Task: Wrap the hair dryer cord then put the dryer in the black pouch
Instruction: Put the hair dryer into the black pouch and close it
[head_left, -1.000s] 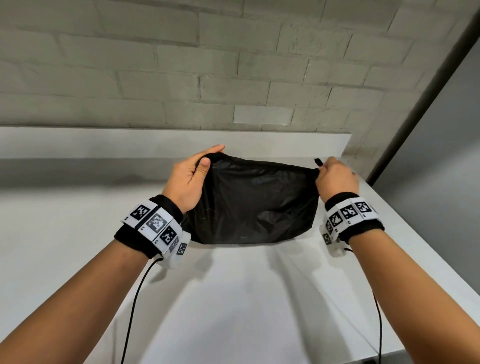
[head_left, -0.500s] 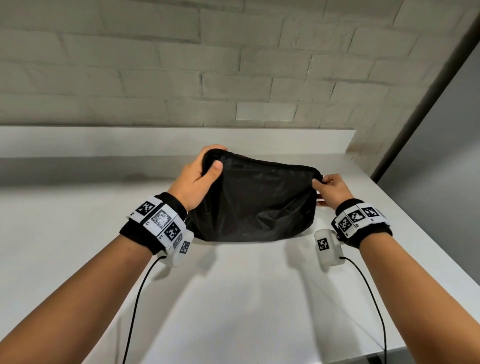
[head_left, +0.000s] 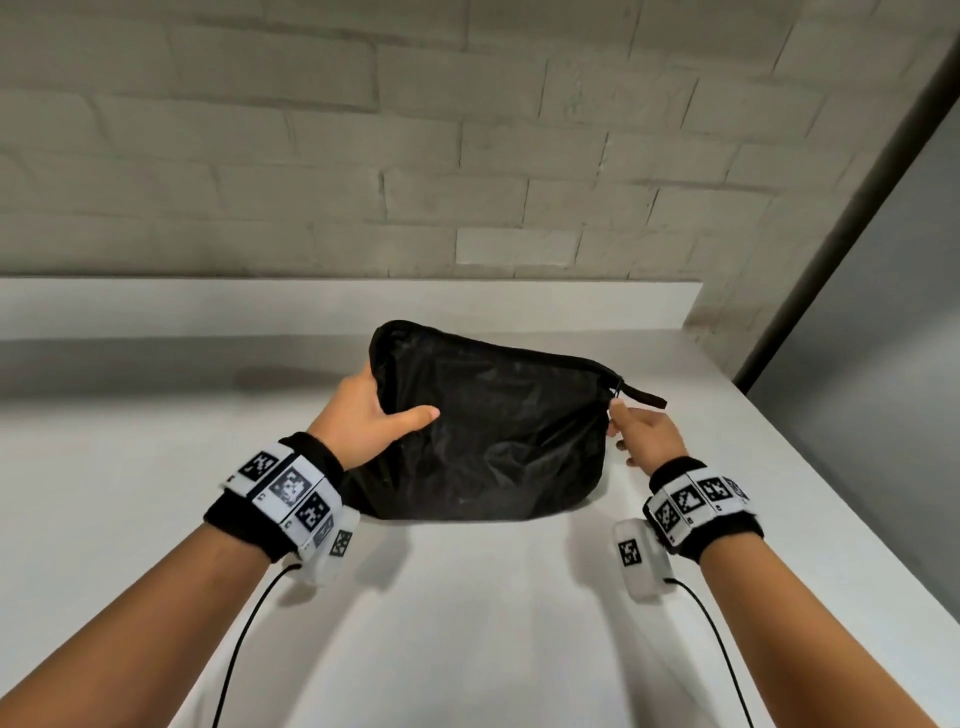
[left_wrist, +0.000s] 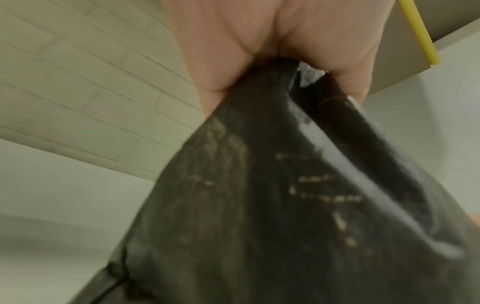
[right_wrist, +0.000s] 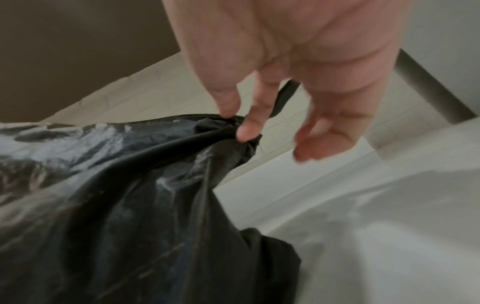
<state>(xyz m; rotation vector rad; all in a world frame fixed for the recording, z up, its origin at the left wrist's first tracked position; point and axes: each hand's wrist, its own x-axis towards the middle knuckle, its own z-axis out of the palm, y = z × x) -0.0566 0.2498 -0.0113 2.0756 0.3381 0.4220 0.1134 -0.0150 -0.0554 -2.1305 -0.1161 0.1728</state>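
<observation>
Holding black pouch (head_left: 488, 431) up off white surface (head_left: 467, 623), toward its far right corner, btwn both hands. Left hand (head_left: 363, 415) gripping pouch's left end: thumb lying across front panel, fingers wrapped behind; in left wrist view, palm (left_wrist: 259, 41) clamping bunched fabric (left_wrist: 259, 195). Right hand (head_left: 641, 431) pinching top right corner of pouch just below zipper pull tab (head_left: 644, 397); in right wrist view, thumb and forefinger (right_wrist: 249, 127) nipping fabric edge (right_wrist: 155, 185), other fingers hanging loosely curled, holding nothing. Pouch sagging, top edge sloping down from left to right, bottom w/ shadow beneath; touching surface or not, can't tell. Contents hidden; dryer and cord not showing in any view.

Surface: plain matte white, w/ low white raised ledge (head_left: 311, 301) running along far edge. Behind it, wall of pale grey-beige brick (head_left: 311, 156). At right, dark diagonal post (head_left: 857, 218) beside smooth grey panel (head_left: 893, 338) past surface's right edge. Wearing black wristbands w/ black-and-white marker tags on both wrists, thin black cables trailing back toward near edge.
</observation>
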